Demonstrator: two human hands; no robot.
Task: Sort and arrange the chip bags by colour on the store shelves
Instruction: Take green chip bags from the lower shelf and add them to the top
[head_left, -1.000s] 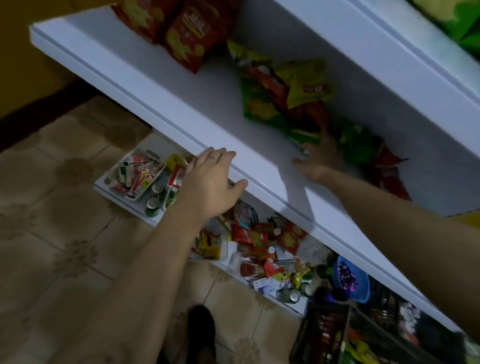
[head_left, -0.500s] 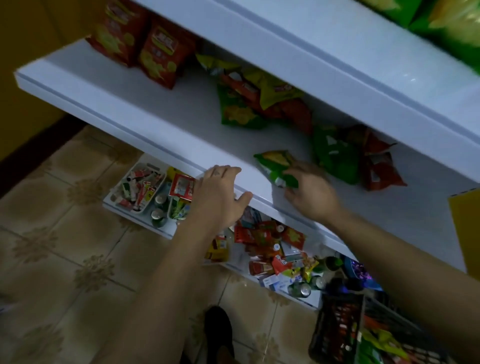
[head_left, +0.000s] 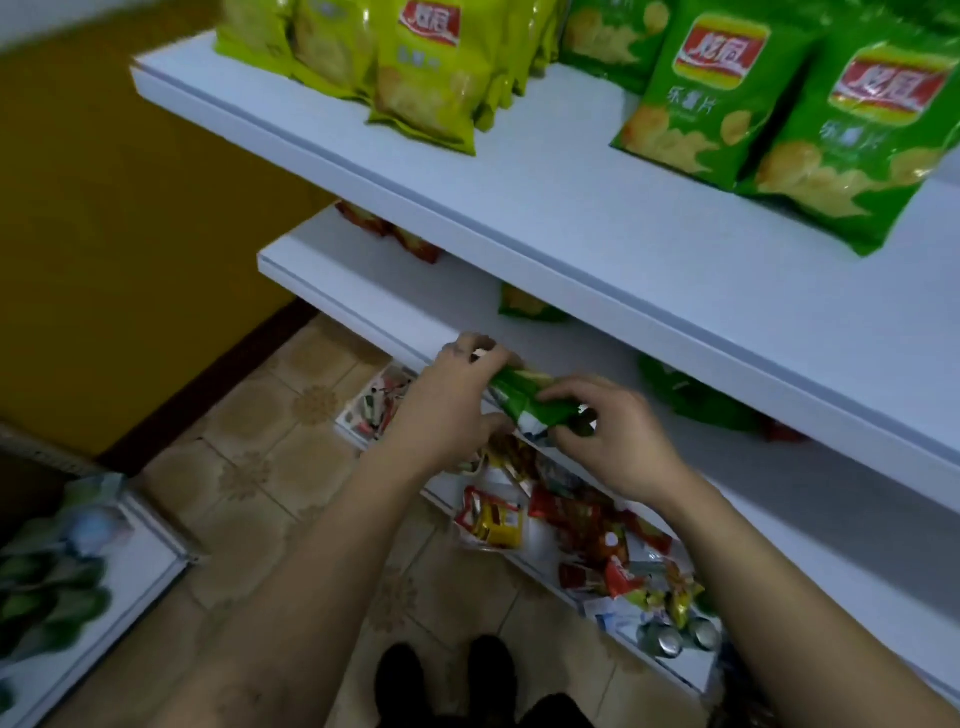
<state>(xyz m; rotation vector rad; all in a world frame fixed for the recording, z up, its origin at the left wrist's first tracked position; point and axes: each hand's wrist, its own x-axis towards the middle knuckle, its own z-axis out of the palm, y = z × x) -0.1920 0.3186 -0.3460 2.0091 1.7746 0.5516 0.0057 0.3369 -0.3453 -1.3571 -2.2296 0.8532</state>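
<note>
Both hands grip one small crumpled green foil chip bag (head_left: 524, 402): the left hand (head_left: 457, 395) curls round one end, the right hand (head_left: 613, 431) pinches the other, just in front of the white middle shelf (head_left: 395, 291). The slick foil may slip from a loose pinch and fall among the mixed snack packets (head_left: 571, 519) below the hands. Lifted carelessly, it could topple the upright green chip bags (head_left: 706, 104) above the right hand, or join the yellow-green chip bags (head_left: 415, 78) above the left, spoiling the sort.

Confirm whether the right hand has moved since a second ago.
Yes. The right hand has drawn back from deep on the middle shelf to its front edge, where it and the left hand grip a green chip bag.
</note>
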